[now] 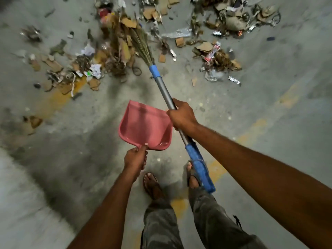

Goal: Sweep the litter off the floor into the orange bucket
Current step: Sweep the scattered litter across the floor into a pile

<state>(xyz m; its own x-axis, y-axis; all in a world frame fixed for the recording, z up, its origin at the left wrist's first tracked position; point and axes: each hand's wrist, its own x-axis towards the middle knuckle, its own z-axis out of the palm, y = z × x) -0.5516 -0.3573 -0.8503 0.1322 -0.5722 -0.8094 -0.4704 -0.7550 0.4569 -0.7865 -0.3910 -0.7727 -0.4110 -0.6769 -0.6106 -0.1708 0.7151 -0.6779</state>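
My left hand (136, 159) grips the handle of a pink dustpan (144, 125), which is held above the floor with nothing in it. My right hand (182, 115) grips the grey metal shaft of a broom (162, 88) with blue fittings. The broom's grass bristles (142, 45) reach into a heap of litter (115, 51): torn cardboard, paper scraps, dry leaves and foil wrappers. More litter (219, 56) lies scattered to the right and across the back. No orange bucket is in view.
The floor is bare grey concrete with faded yellow painted lines (53, 103). A small scrap pile (32, 123) lies at the left. My feet in sandals (152, 184) stand just below the dustpan. Bare floor lies between me and the litter.
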